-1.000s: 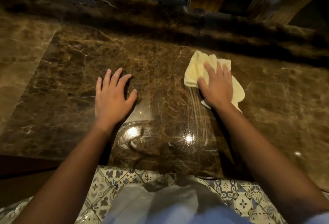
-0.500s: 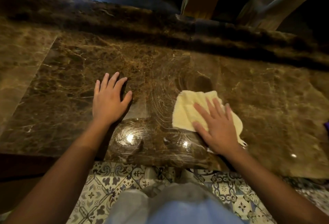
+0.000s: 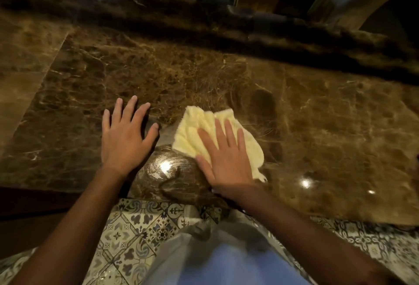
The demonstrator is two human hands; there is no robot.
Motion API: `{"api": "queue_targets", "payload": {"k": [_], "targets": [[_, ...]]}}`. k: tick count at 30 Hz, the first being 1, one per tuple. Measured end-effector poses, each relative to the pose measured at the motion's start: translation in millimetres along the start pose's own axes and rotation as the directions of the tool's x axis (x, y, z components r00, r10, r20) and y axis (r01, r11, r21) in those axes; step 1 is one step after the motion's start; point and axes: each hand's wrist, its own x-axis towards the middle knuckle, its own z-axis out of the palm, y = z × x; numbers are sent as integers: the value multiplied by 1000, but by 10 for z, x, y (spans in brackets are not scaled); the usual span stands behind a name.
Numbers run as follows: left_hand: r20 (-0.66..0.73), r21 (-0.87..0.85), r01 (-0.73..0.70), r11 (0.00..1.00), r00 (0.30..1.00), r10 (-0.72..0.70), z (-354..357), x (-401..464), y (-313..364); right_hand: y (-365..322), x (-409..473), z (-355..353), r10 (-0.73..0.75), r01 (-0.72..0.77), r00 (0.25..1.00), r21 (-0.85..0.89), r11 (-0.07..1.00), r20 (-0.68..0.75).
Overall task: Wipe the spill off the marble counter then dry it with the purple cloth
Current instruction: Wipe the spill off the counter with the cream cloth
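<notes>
On the brown marble counter (image 3: pixel 328 114), a crumpled pale-yellow cloth (image 3: pixel 195 133) under the right hand (image 3: pixel 226 162), fingers (image 3: pixel 221 130) spread flat.

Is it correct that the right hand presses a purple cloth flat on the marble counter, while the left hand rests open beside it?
Not quite: the cloth under the right hand is pale yellow, not purple, as the head view shows. The rest holds: it is pressed flat on the marble counter, and the left hand rests open beside it.
</notes>
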Motion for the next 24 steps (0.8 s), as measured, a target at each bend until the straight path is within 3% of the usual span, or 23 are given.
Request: {"api": "queue_targets", "payload": {"k": [3, 9, 14, 16, 20, 24], "targets": [[-8, 15, -1, 1000, 1000, 1, 8, -4, 5, 173, 649, -55, 9, -8, 1000, 7, 1000, -22], [-12, 41, -10, 999, 1000, 11, 6, 1, 5, 1174, 1429, -383, 344, -345, 938, -2, 939, -46], [-18, 51, -11, 999, 1000, 12, 4, 30, 25, 1320, 1935, -515, 432, -431, 895, 31, 902, -113], [-15, 52, -12, 999, 1000, 13, 2, 28, 24, 1149, 2112, -539, 373, -370, 924, 48, 928, -86], [-10, 34, -7, 999, 1000, 7, -6, 30, 11, 704, 1999, -405, 47, -44, 998, 74, 996, -47], [-24, 7, 3, 1000, 1000, -3, 1, 24, 6, 375, 1320, -263, -200, 200, 980, 143, 969, -15]]}}
